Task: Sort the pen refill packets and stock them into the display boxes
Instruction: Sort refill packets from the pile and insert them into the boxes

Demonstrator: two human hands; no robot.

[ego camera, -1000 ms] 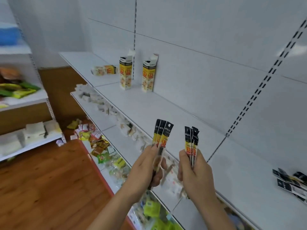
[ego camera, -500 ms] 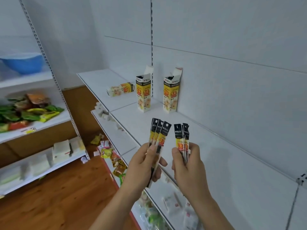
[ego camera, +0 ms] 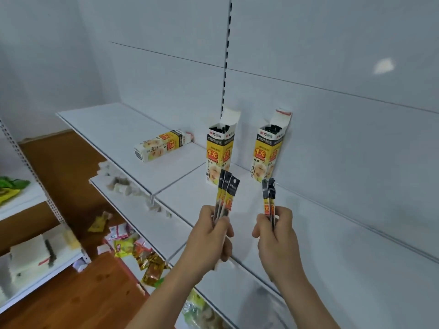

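My left hand [ego camera: 209, 236] grips a fan of three black-and-yellow pen refill packets [ego camera: 226, 191], held upright. My right hand [ego camera: 276, 236] grips a thinner bunch of refill packets [ego camera: 269, 194], also upright. Just beyond them on the white shelf [ego camera: 308, 222] stand two open yellow-and-white display boxes: the left box [ego camera: 219, 153] directly behind the left bunch, and the right box [ego camera: 268, 150] against the back wall. Both show dark packet tops inside. A third box [ego camera: 162, 146] lies on its side further left.
Below the shelf runs a lower shelf [ego camera: 133, 203] with small white items along it. Colourful snack packets [ego camera: 133, 248] lie on the bottom level. At the left stands another rack [ego camera: 35, 252] with white packs, and wooden floor [ego camera: 83, 293] lies between.
The view has swung left and closer to the boxes. Both hands with their packets have come nearer to the two standing boxes; the grips look unchanged.
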